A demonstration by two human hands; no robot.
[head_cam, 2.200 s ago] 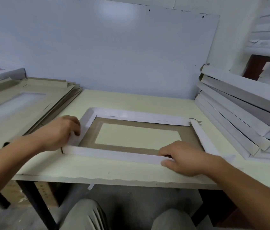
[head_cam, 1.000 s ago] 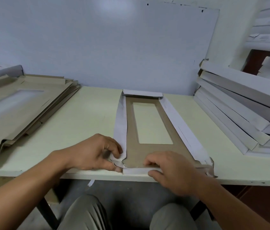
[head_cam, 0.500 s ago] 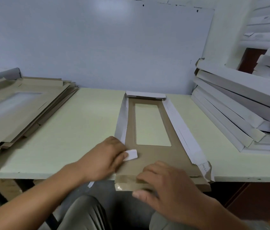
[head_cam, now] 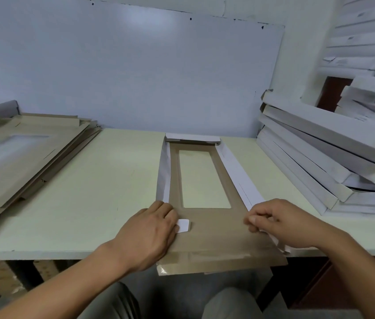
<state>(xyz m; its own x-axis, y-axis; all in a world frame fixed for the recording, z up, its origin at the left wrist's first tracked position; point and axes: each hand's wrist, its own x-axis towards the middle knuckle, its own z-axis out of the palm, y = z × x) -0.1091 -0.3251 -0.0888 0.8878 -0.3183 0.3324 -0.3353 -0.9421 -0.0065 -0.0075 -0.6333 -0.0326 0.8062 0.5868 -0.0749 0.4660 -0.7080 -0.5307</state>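
Beneath left hand (head_cam: pixel 149 236), right hand (head_cam: pixel 283 224): flat cardboard blank (head_cam: pixel 216 233).

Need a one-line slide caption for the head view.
Left hand presses a windowed cardboard box blank flat on the table; right hand pinches its white side flap.

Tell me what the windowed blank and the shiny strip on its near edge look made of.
Windowed blank: looks like paperboard, matte brown on the upper face, with crisp fold lines. Right side flap, pinched by the right hand: same board, white face, possibly coated. Shiny strip: seemingly clear tape or adhesive film, given glare and wrinkles; cannot rule out a liner.
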